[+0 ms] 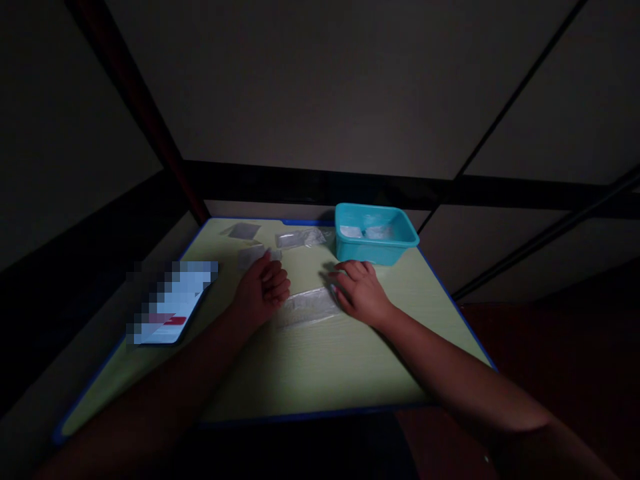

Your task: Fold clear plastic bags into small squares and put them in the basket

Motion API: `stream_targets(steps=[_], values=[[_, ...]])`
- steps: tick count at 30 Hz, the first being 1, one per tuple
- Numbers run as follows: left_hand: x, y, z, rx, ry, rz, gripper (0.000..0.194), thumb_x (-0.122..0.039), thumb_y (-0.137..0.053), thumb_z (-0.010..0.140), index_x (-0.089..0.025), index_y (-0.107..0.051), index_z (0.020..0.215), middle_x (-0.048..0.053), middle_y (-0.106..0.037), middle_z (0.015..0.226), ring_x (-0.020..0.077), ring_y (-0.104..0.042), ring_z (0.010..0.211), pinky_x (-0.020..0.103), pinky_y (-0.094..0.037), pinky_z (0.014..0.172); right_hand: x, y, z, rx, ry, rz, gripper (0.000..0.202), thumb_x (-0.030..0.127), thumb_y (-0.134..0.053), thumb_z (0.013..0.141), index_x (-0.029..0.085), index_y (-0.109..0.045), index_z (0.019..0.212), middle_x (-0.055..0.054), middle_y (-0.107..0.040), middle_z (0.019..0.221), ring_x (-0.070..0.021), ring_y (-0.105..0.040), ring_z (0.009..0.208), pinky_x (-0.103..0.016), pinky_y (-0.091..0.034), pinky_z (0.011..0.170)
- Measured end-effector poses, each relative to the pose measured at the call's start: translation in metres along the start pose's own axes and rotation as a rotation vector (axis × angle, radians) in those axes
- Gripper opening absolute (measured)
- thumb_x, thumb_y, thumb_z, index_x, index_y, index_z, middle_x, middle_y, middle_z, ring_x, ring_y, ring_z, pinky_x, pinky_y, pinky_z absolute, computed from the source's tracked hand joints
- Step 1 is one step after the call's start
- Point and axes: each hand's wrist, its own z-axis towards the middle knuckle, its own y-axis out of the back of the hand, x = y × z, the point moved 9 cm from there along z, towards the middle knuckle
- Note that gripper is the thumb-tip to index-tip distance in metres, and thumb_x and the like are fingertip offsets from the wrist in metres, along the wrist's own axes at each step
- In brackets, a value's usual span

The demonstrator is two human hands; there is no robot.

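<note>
A clear plastic bag (pixel 309 307) lies flat on the table between my hands. My left hand (pixel 261 288) is closed at its left end, fingers curled toward the palm and thumb pointing up; nothing shows in it. Over the bag's right end is my right hand (pixel 363 290), palm down, with its fingers apart and bent; the fingertips are close to the plastic, and contact is hard to judge. Just beyond the right hand stands a turquoise plastic basket (pixel 373 252) with whitish packets (pixel 379 232) inside.
Toward the back lie a small flat packet (pixel 244 231), a crinkled clear packet (pixel 299 239) and another, partly covered one (pixel 249 256) behind my left hand. A lit phone (pixel 175 303) is at the left of the blue-edged table (pixel 320 377). Dark panels (pixel 310 87) rise behind.
</note>
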Motion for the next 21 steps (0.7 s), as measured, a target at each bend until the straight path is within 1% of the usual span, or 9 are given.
stream_targets(steps=[2, 4, 6, 8, 10, 13, 15, 17, 21], values=[[-0.01, -0.001, -0.001, 0.018, -0.06, 0.05, 0.049, -0.044, -0.03, 0.092, -0.017, -0.046, 0.055, -0.005, -0.034, 0.044, 0.007, -0.027, 0.031, 0.02, -0.027, 0.033, 0.004, 0.012, 0.0, -0.034, 0.013, -0.08, 0.043, 0.026, -0.046, 0.086, 0.02, -0.049, 0.129, -0.013, -0.044, 0.137, -0.0276, -0.034, 0.127, -0.053, -0.014, 0.104], [-0.017, 0.001, 0.0, 0.009, -0.095, 0.05, 0.049, -0.047, -0.026, 0.091, -0.016, -0.055, 0.065, -0.001, -0.046, 0.052, 0.0088, -0.037, 0.035, 0.022, -0.032, 0.035, 0.009, 0.021, 0.0, -0.042, 0.013, -0.148, 0.054, 0.038, -0.046, 0.086, 0.026, -0.038, 0.138, -0.009, -0.032, 0.147, -0.0295, -0.022, 0.135, -0.058, -0.001, 0.106], [-0.015, 0.011, 0.003, -0.082, -0.077, 0.046, 0.052, -0.05, -0.023, 0.09, -0.016, -0.059, 0.074, 0.004, -0.058, 0.065, 0.0138, -0.051, 0.048, 0.026, -0.04, 0.041, 0.013, 0.025, 0.0, -0.029, -0.003, -0.203, 0.062, 0.051, -0.045, 0.084, 0.031, -0.031, 0.141, -0.007, -0.024, 0.15, -0.0319, -0.014, 0.138, -0.062, 0.005, 0.103], [-0.011, 0.016, 0.005, -0.143, -0.052, 0.057, 0.053, -0.052, -0.022, 0.088, -0.017, -0.062, 0.084, 0.009, -0.065, 0.082, 0.0186, -0.059, 0.063, 0.032, -0.048, 0.052, 0.015, 0.024, -0.001, -0.02, -0.027, -0.24, 0.064, 0.055, -0.043, 0.084, 0.033, -0.028, 0.143, -0.006, -0.019, 0.152, -0.0322, -0.009, 0.139, -0.064, 0.006, 0.102], [-0.01, 0.015, 0.007, -0.154, -0.076, 0.098, 0.052, -0.052, -0.025, 0.087, -0.019, -0.063, 0.094, 0.01, -0.067, 0.094, 0.0205, -0.06, 0.07, 0.036, -0.049, 0.058, 0.01, 0.023, -0.001, -0.025, -0.093, -0.271, 0.063, 0.053, -0.04, 0.086, 0.033, -0.025, 0.143, -0.006, -0.017, 0.152, -0.0321, -0.007, 0.139, -0.066, 0.005, 0.101], [-0.015, 0.009, 0.007, -0.119, -0.158, 0.169, 0.051, -0.055, -0.03, 0.084, -0.021, -0.062, 0.105, 0.01, -0.067, 0.105, 0.0227, -0.062, 0.079, 0.039, -0.05, 0.067, -0.006, 0.028, -0.001, -0.076, -0.226, -0.314, 0.061, 0.049, -0.038, 0.088, 0.032, -0.022, 0.145, -0.006, -0.013, 0.153, -0.0312, -0.003, 0.14, -0.068, 0.003, 0.1], [-0.021, 0.008, 0.004, -0.117, -0.231, 0.202, 0.059, -0.063, -0.031, 0.08, -0.022, -0.059, 0.113, 0.01, -0.065, 0.111, 0.026, -0.061, 0.091, 0.043, -0.049, 0.076, -0.019, 0.036, -0.001, -0.118, -0.307, -0.341, 0.061, 0.048, -0.037, 0.089, 0.031, -0.021, 0.145, -0.007, -0.011, 0.154, -0.0307, 0.0, 0.14, -0.068, 0.004, 0.1], [-0.03, 0.008, 0.0, -0.135, -0.318, 0.233, 0.073, -0.072, -0.03, 0.074, -0.023, -0.055, 0.121, 0.01, -0.064, 0.116, 0.0294, -0.057, 0.104, 0.048, -0.046, 0.085, -0.034, 0.045, -0.002, -0.153, -0.387, -0.365, 0.061, 0.048, -0.035, 0.09, 0.03, -0.019, 0.146, -0.007, -0.009, 0.154, -0.0309, 0.002, 0.14, -0.068, 0.004, 0.1], [-0.04, 0.001, -0.007, -0.126, -0.428, 0.323, 0.081, -0.077, -0.028, 0.072, -0.024, -0.046, 0.132, 0.009, -0.061, 0.122, 0.0309, -0.05, 0.118, 0.053, -0.037, 0.098, -0.06, 0.059, -0.007, -0.182, -0.523, -0.388, 0.063, 0.048, -0.032, 0.091, 0.028, -0.013, 0.147, -0.009, -0.005, 0.154, -0.0327, 0.005, 0.14, -0.07, 0.003, 0.099]])
